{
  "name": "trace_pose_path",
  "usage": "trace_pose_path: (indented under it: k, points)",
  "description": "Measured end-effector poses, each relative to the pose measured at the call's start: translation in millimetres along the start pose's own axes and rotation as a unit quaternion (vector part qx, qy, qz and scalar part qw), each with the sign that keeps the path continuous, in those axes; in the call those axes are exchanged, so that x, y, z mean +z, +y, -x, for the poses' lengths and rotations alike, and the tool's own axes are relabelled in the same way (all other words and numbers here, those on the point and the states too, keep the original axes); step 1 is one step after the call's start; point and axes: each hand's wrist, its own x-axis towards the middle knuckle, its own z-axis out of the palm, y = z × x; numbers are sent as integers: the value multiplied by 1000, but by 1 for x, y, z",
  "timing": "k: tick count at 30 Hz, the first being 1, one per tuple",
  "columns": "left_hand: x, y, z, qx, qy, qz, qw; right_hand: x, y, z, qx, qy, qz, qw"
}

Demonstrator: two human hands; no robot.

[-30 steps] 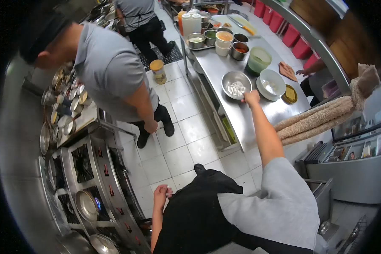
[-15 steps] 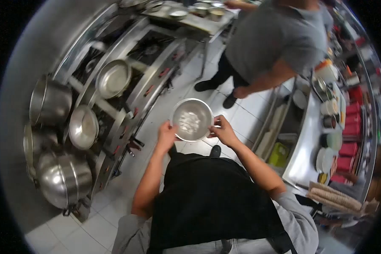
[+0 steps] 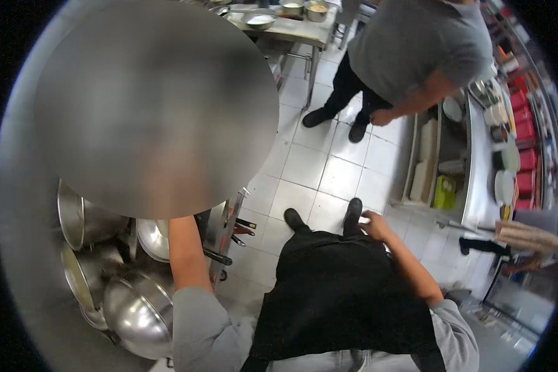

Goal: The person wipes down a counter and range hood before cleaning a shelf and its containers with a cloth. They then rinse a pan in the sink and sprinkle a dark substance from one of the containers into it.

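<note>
My left forearm (image 3: 187, 254) reaches up and to the left into a large blurred disc that covers the stove side. My left hand (image 3: 175, 177) is only a smeared patch inside it, so its fingers and anything they hold cannot be made out. My right hand (image 3: 373, 224) hangs beside my shoe at the edge of the black apron (image 3: 347, 291), fingers loosely bent and apart, with nothing in them. No metal bowl shows in either hand.
Large steel pots (image 3: 139, 310) and a steel pan (image 3: 153, 239) stand at lower left. Another person (image 3: 418, 49) stands on the tiled floor ahead. A counter with containers (image 3: 480, 167) runs along the right. A steel table (image 3: 291, 28) holds bowls at the top.
My right hand has come off the metal bowl and moved right and down. My left arm has swung up and left into the blur. The bowl no longer shows, and the view has shifted.
</note>
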Motion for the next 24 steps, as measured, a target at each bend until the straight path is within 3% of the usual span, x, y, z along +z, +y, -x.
trace_pose_path:
  k: [2, 4, 5, 6, 7, 9, 11, 13, 15, 16, 17, 18, 20, 24]
  points:
    - [10, -5, -8, 49, -19, -93, 994, 11, 51, 29, 62, 37, 3, 997]
    - [-5, 13, -21, 78, -32, -92, 992, 18, 85, 59, 110, 54, 16, 992]
    - [-15, 26, -31, -32, -19, 64, 997, 24, 102, 71, 132, 54, 11, 990]
    - [-21, 36, -35, -142, -9, 218, 965, 29, 113, 79, 153, 54, 7, 987]
    - [-24, 32, -39, -48, 16, 100, 994, 33, 114, 86, 159, 60, -2, 986]
    - [-40, 18, -49, 124, 78, -99, 984, 38, 116, 97, 185, 64, -12, 981]
    - [-45, 21, -50, 60, 96, -44, 993, 50, 117, 91, 185, 84, -83, 976]
    - [-37, 15, -38, 45, 18, -1, 999, 68, 120, 82, 165, 95, -202, 961]
    - [-50, 98, 29, 24, -76, 177, 981, 58, 93, 80, 136, 76, -309, 938]
    - [-18, 103, 57, -46, -194, 171, 965, 48, 75, 85, 96, 75, -397, 910]
    - [-33, 173, 111, -156, -296, 379, 863, 51, 75, 79, 68, 65, -480, 872]
    - [-8, 187, 146, -67, -388, 350, 850, 46, 70, 77, 33, 70, -514, 854]
    - [13, 268, 227, -80, -557, 412, 717, 30, 64, 93, -21, 145, -566, 812]
    - [-18, 414, 352, 75, -729, 349, 584, 3, 97, 166, -11, 229, -575, 786]
